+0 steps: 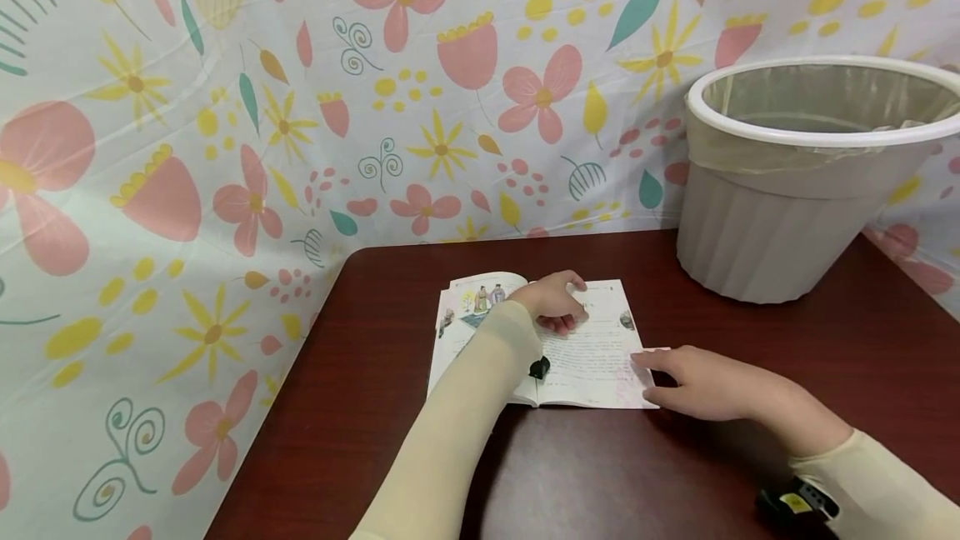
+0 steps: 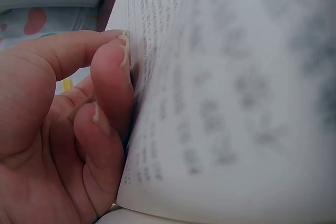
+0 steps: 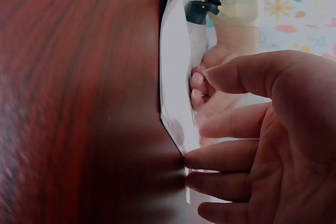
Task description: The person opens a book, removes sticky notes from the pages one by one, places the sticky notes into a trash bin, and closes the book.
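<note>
An open book [image 1: 592,365] lies on the dark red-brown table, with printed text on its right page and a coloured picture of figures on its left page. My left hand [image 1: 553,300] rests on the upper part of the right page. In the left wrist view its bent fingertips [image 2: 113,69] touch the paper, with nothing gripped. My right hand [image 1: 697,383] is at the book's lower right edge, its fingers reaching to the paper and its thumb held apart. A thin white slip [image 3: 188,190] sticks out past the page edge beside those fingers.
A grey waste bin [image 1: 757,215] with a white rim and a clear liner stands at the table's back right. Behind the table [image 1: 375,332] hangs a flower-patterned sheet [image 1: 465,157]. Each sleeve carries a small black device, such as the one at the right wrist [image 1: 798,502].
</note>
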`<state>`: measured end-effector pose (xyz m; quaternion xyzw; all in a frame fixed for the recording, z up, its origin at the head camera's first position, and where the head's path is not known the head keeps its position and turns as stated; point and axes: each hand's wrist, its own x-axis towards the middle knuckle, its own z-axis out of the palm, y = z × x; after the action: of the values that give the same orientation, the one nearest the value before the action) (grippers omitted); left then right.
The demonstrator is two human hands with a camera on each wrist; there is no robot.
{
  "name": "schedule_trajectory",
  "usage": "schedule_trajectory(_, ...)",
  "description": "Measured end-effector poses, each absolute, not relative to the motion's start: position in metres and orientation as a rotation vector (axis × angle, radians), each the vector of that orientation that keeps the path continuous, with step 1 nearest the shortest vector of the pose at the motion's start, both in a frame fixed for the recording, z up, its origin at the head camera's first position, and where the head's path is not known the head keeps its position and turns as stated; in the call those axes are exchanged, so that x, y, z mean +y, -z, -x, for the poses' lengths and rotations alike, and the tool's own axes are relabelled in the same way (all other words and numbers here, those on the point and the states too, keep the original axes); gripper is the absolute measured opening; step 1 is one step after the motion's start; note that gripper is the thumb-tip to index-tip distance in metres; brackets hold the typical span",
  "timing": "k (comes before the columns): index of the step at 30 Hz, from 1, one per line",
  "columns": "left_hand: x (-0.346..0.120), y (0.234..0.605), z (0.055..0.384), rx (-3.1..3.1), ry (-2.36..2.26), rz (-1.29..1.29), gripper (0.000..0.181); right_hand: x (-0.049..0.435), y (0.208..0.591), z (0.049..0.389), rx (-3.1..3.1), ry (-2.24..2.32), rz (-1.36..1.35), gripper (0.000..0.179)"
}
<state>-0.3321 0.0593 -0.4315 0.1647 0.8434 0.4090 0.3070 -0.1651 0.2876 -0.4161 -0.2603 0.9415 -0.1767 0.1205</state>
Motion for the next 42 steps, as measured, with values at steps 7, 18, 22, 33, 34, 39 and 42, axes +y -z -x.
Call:
schedule_trajectory(7,0.06,0.434,0.333,2.219,-1.083,-0.43,0.055,0.286,0.42,0.16,2.797,0.518,0.686,0.062)
schedule_trajectory(18,0.059,0.431,0.331,2.228,-1.09,-0.434,0.054,0.279,0.423,0.162,2.787,0.734,0.616,0.066)
schedule_trajectory(22,0.06,0.432,0.334,2.216,-1.084,-0.429,0.055,0.284,0.422,0.167,2.728,0.848,0.609,0.065)
schedule_trajectory(33,0.059,0.431,0.335,2.197,-1.086,-0.423,0.056,0.297,0.42,0.174,2.523,1.263,0.509,0.051)
schedule_trajectory(34,0.059,0.431,0.335,2.199,-1.086,-0.424,0.056,0.298,0.419,0.174,2.512,1.297,0.497,0.051)
schedule_trajectory(39,0.058,0.43,0.333,2.205,-1.089,-0.428,0.056,0.301,0.419,0.176,2.392,1.526,0.467,0.048)
schedule_trajectory(42,0.058,0.429,0.332,2.211,-1.087,-0.433,0.057,0.301,0.42,0.177,2.325,1.616,0.469,0.048)
